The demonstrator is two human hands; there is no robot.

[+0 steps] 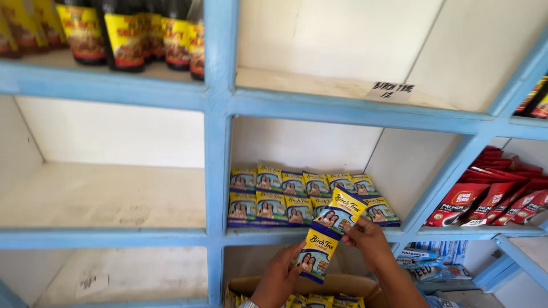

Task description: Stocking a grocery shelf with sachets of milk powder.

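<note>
A strip of two joined yellow-and-blue sachets (328,234) is held up in front of the middle shelf. My left hand (279,279) pinches the lower sachet from below. My right hand (370,239) grips the upper sachet at its right side. Behind them, two rows of the same sachets (285,197) lie flat in the middle shelf compartment. More of these sachets (319,300) fill an open cardboard box (251,283) at the bottom edge, right under my hands.
The blue-framed shelf unit (217,142) has white compartments. Dark sauce bottles (125,34) with yellow-red labels stand top left. Red sachets (496,197) lie in the right compartment, blue-white packets (425,262) below them. A paper tag (391,91) sits on the upper middle shelf.
</note>
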